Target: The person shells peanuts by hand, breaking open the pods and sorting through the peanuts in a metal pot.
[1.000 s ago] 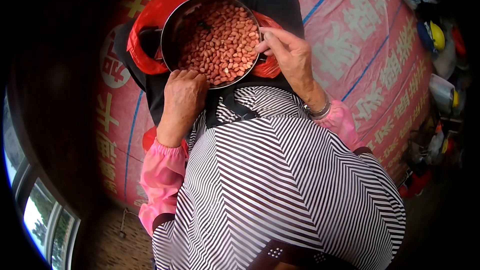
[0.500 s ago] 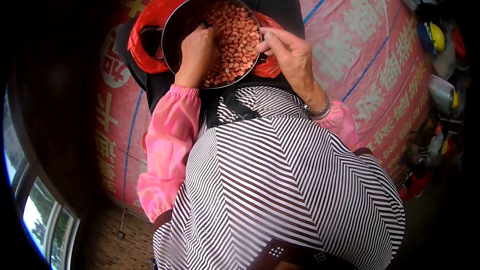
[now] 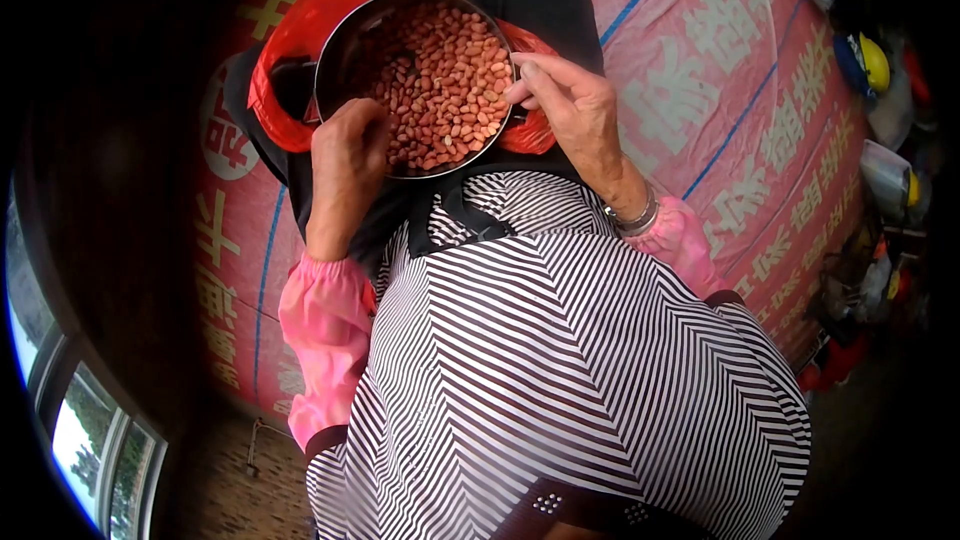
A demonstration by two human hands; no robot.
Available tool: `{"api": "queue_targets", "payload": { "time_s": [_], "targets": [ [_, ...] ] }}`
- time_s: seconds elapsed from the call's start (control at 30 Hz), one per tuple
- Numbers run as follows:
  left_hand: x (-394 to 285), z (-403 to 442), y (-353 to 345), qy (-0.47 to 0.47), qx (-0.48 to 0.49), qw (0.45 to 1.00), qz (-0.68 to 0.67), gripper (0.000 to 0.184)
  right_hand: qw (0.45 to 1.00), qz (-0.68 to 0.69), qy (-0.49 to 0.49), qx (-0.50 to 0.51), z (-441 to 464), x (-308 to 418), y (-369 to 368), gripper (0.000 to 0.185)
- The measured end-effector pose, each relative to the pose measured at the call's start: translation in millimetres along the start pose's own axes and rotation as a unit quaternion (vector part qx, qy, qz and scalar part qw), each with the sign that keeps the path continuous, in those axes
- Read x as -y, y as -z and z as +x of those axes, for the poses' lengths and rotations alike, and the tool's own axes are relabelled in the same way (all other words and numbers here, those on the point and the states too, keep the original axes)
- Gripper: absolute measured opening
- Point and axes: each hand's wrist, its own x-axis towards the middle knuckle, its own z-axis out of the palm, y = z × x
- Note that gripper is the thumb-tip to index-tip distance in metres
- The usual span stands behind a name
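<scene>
A round metal pot (image 3: 335, 58) rests on my lap, tilted, with many reddish peanuts (image 3: 455, 80) in it. My right hand (image 3: 575, 110) pinches the pot's right rim between thumb and fingers. Over the pot's lower left rim is my left hand (image 3: 350, 155), its fingers curled and closed; what they hold, if anything, is hidden. A red plastic bag (image 3: 310, 15) lies under and around the pot.
My dark-trousered knees are under the bag. A pink sheet (image 3: 670, 120) with pale characters and blue lines spreads below. Bags and a yellow-and-blue object (image 3: 873, 65) stand along the right side. A window (image 3: 95, 430) shows at the lower left.
My left hand was down among the peanuts half a second ago and has drawn back to the pot's lower left rim. My right hand keeps its place at the right rim.
</scene>
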Motion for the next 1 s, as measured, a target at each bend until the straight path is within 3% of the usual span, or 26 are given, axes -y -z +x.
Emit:
{"api": "queue_targets", "payload": {
  "time_s": [0.17, 0.37, 0.47, 0.6, 0.73, 0.77, 0.87, 0.97, 1.0],
  "targets": [
    [-9, -22, 20, 0.090, -0.008, 0.991, -0.102, 0.010, 1.000, -0.006, 0.002, 0.002, 1, 0, -1, 0.022],
    [-8, -32, 11, 0.115, -0.015, 0.975, -0.188, 0.013, 1.000, -0.018, 0.006, 0.009, 0, 1, 0, 0.023],
    [-17, -23, -1, 0.015, -0.024, 0.993, -0.113, 0.014, 1.000, -0.021, 0.006, 0.010, 0, 1, 0, 0.023],
    [-10, -15, -16, -0.031, -0.024, 0.996, 0.078, 0.009, 0.999, -0.029, 0.002, 0.021, -1, 1, 1, 0.026],
    [4, -2, -39, 0.029, 0.048, 0.937, 0.346, 0.020, 0.999, -0.044, 0.015, 0.028, -1, 1, 2, 0.027],
    [12, 2, -49, 0.046, 0.036, 0.934, 0.354, 0.029, 0.999, -0.037, 0.015, 0.022, -1, 1, 2, 0.026],
    [22, 13, -54, 0.097, 0.035, 0.943, 0.316, 0.040, 1.000, -0.022, 0.017, 0.010, -1, 0, 0, 0.023],
    [18, 12, -57, 0.136, 0.082, 0.972, 0.176, 0.049, 1.000, -0.016, 0.023, 0.008, -1, 1, 0, 0.023],
    [14, 9, -59, 0.094, 0.071, 0.986, 0.116, 0.053, 1.000, -0.011, 0.022, 0.005, -1, 1, -1, 0.023]
  ]
}}
